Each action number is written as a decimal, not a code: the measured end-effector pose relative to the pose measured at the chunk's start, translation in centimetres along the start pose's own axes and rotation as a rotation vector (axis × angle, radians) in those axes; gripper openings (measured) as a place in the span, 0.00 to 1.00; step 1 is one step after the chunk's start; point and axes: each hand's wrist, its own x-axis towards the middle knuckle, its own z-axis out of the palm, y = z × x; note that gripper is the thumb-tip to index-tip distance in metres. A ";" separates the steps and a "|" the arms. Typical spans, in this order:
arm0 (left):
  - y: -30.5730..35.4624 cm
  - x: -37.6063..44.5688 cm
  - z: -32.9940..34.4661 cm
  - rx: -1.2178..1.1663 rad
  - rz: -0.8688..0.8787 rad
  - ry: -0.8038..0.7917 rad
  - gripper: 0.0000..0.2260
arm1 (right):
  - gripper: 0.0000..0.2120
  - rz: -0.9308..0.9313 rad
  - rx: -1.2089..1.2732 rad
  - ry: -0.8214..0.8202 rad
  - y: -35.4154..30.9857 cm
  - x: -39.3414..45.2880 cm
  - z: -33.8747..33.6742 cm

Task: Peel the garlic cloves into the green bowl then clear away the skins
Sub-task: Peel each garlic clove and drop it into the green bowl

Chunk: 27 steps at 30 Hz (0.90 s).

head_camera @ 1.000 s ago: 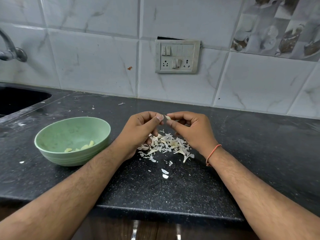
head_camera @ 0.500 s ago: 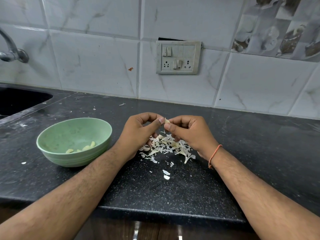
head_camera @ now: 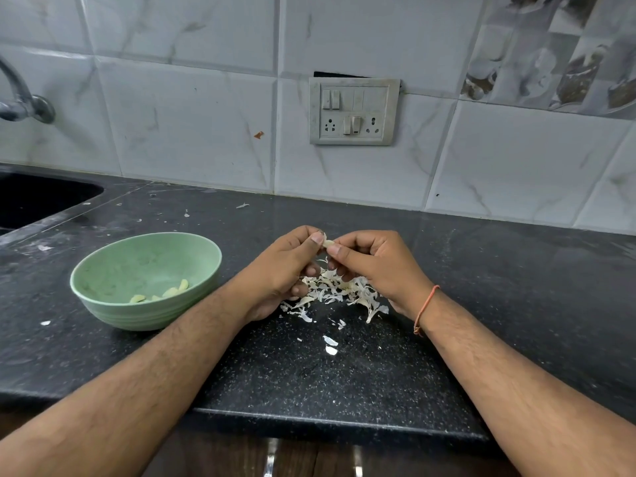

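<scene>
While my left hand and right hand both pinch one small pale garlic clove between thumb and fingertip, I'm mid-peel, above the heap of skins. The skins look papery, curled and feather-light on the speckled black counter. The green bowl, smooth with ridged sides, sits at nine o'clock from my hands, a few glossy peeled cloves inside. Next, I judge, I strip the last husk, then carry the clove left to the bowl.
</scene>
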 end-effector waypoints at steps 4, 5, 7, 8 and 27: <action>0.3 -0.2 -0.2 -0.074 -0.020 -0.062 0.10 | 0.05 0.055 0.147 -0.030 0.1 -0.1 0.3; 0.3 -0.2 -0.4 -0.114 -0.023 -0.082 0.09 | 0.05 0.063 0.189 -0.042 0.0 -0.1 0.4; 0.5 -0.4 -0.4 -0.213 -0.019 -0.128 0.09 | 0.06 0.076 0.274 -0.059 -0.2 -0.2 0.6; 0.6 -0.5 -0.3 -0.256 -0.012 -0.148 0.08 | 0.06 0.085 0.311 -0.067 -0.3 -0.2 0.6; 0.2 -0.1 0.0 -0.085 0.173 0.191 0.09 | 0.11 -0.017 0.283 0.036 -0.6 0.4 -1.2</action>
